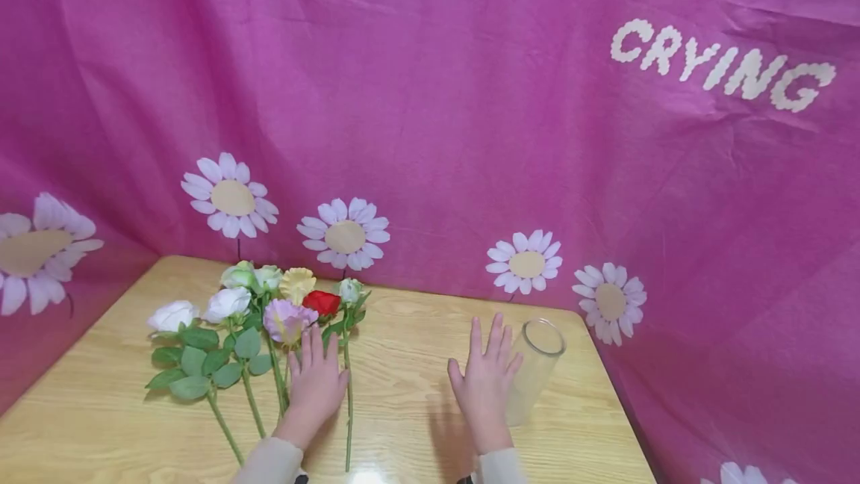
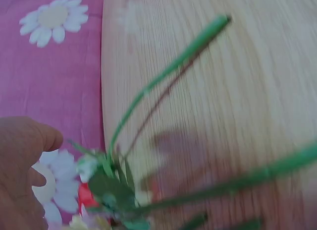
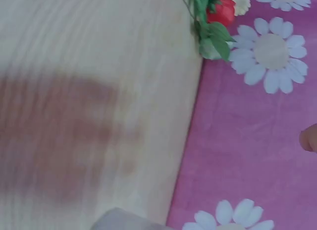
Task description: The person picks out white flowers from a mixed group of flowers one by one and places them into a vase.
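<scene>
My left hand [image 1: 314, 387], fingers straight, hovers over the stems of several artificial flowers on the left half of the table. Nearest to it are a purple flower [image 1: 289, 321] and a red rose [image 1: 322, 302]. A pale green bud [image 1: 350, 290] on a long stem [image 1: 349, 409] lies just right of that hand. White roses [image 1: 173, 316] with green leaves [image 1: 195, 361] spread farther left, beside a cream flower [image 1: 298, 286]. Fingers spread, my right hand [image 1: 485, 387] is held beside a clear glass vase [image 1: 537, 376] that stands upright; it overlaps the vase's left side in the head view.
The wooden table [image 1: 403, 364] has its right edge just beyond the vase. A purple cloth [image 1: 443, 133] printed with daisies and white letters hangs behind and on both sides. In the right wrist view, the hand's shadow falls on the wood.
</scene>
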`<state>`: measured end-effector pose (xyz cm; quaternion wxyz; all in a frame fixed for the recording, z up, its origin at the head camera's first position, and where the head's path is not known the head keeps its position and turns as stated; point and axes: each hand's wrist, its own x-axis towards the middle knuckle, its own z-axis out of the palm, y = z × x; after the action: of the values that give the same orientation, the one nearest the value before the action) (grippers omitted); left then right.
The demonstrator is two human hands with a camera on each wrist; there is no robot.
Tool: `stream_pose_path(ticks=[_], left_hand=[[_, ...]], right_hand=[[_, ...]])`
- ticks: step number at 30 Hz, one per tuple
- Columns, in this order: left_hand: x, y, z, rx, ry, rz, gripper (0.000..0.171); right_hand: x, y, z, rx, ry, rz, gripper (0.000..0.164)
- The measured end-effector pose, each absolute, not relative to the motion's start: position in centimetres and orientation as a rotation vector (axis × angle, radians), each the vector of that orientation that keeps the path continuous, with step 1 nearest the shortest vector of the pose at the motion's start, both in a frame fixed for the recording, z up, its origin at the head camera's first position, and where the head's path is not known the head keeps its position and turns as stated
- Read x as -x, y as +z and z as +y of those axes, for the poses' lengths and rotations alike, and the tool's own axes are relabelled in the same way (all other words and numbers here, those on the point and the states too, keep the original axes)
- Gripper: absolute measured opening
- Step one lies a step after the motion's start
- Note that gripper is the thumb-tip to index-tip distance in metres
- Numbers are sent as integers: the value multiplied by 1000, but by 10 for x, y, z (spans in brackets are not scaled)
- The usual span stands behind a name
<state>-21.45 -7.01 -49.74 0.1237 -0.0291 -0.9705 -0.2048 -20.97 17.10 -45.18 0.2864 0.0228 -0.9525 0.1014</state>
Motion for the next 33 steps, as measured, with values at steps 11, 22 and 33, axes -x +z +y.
stream_pose_path(ticks=[11, 22, 33], left_hand=[[204, -497, -110, -28, -681, -2886, 64], [202, -502, -120, -56, -692, -2901, 64], [200, -503, -143, -139, -738, -2834, 66]], right_hand=[[207, -448, 191, -31, 308, -2476, 78], [206, -441, 215, 239, 383, -2361, 81], [212, -428, 239, 590, 626, -2439, 102]])
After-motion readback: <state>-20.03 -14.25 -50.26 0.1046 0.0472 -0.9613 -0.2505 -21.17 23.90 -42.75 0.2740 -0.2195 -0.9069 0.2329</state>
